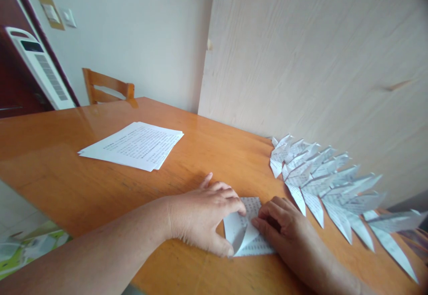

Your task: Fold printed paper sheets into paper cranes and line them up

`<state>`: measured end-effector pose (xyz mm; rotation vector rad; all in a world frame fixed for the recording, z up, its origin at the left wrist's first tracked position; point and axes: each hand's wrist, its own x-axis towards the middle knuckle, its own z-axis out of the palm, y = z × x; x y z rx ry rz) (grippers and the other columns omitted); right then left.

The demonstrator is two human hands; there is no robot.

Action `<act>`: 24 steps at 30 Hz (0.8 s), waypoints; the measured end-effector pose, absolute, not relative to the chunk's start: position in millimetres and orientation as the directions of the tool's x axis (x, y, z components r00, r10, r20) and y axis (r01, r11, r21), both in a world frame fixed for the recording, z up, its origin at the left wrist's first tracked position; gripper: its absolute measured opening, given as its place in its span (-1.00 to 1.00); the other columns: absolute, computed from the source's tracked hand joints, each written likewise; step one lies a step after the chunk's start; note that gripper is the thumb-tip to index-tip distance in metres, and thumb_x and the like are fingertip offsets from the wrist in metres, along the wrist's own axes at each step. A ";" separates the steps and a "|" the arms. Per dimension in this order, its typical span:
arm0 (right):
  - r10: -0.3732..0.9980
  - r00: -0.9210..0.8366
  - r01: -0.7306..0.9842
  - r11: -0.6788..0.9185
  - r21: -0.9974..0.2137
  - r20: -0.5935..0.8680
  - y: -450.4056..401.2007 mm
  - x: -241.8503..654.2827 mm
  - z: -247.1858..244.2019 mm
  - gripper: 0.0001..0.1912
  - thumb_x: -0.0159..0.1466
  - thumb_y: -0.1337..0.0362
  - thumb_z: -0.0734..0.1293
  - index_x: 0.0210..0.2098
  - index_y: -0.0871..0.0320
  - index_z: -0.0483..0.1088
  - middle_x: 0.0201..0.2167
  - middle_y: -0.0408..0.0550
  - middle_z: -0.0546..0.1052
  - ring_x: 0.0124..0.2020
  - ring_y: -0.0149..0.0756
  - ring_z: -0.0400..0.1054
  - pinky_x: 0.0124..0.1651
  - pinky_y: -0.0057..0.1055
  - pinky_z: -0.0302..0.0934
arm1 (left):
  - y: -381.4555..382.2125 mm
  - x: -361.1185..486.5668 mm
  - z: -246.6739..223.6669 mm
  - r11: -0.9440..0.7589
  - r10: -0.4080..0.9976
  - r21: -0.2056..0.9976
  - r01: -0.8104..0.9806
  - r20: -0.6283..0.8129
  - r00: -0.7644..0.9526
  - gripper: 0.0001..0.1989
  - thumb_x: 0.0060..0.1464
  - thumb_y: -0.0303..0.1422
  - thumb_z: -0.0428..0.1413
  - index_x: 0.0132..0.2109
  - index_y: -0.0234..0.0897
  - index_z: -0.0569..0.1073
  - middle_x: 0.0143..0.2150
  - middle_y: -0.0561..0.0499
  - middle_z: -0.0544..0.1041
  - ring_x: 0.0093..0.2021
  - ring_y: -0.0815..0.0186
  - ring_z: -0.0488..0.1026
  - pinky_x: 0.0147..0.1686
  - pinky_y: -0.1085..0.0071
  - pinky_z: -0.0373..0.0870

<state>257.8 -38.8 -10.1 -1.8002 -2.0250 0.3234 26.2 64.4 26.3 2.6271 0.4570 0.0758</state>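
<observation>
A printed sheet of paper [254,236], partly folded, lies on the wooden table between my two hands. One flap curls up on its left side. My left hand [214,217] rests at that side with its fingers spread, the thumb at the lower left corner and the index finger over the upper part. On the right, my right hand [284,228] has its fingers curled, with thumb and fingertips pinching or pressing the paper's right part.
A stack of printed sheets [137,145] lies at the left on the table [110,190]. Several folded paper pieces [321,174] stand in rows at the right, beside a wooden panel [301,54]. A chair [109,83] is behind the far edge.
</observation>
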 end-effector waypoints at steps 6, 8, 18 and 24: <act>0.995 -0.002 0.809 0.059 -0.585 0.097 -41.4 260.7 -10.1 -0.91 0.34 0.23 0.30 -0.28 0.06 0.41 -0.37 -0.16 0.42 -0.37 -0.31 0.31 -0.32 -0.37 0.20 | 65.7 25.6 22.9 -0.839 0.328 0.455 0.298 -0.015 0.945 -0.36 -0.07 -0.05 0.31 0.15 -0.02 0.37 0.19 -0.02 0.40 0.28 0.00 0.20 0.30 -0.34 -0.36; 0.998 -0.011 0.783 0.052 -0.620 0.070 -41.0 261.2 -10.2 -0.87 0.36 0.22 0.28 -0.32 0.07 0.41 -0.39 -0.17 0.42 -0.38 -0.33 0.30 -0.33 -0.38 0.18 | 66.2 25.8 22.3 -0.838 0.330 0.455 0.300 -0.014 0.944 -0.35 -0.10 -0.05 0.33 0.15 -0.01 0.38 0.19 -0.01 0.40 0.28 0.00 0.20 0.31 -0.33 -0.36; 0.994 0.017 0.845 0.043 -0.533 0.107 -37.5 256.4 -16.9 -0.76 0.39 0.17 0.24 -0.41 0.07 0.35 -0.41 -0.15 0.41 -0.38 -0.29 0.30 -0.33 -0.36 0.17 | 65.0 25.5 23.6 -0.839 0.336 0.444 0.314 -0.031 0.941 -0.36 -0.06 -0.04 0.30 0.17 -0.01 0.37 0.22 -0.01 0.38 0.29 0.00 0.19 0.32 -0.30 -0.32; 0.994 0.022 0.863 0.036 -0.504 0.109 -37.7 257.9 -18.8 -0.77 0.37 0.18 0.25 -0.42 0.07 0.34 -0.41 -0.15 0.41 -0.37 -0.28 0.30 -0.32 -0.34 0.17 | 63.5 26.0 25.2 -0.838 0.338 0.440 0.323 -0.045 0.940 -0.36 -0.04 -0.04 0.29 0.18 -0.02 0.37 0.23 -0.04 0.38 0.31 -0.02 0.17 0.32 -0.29 -0.33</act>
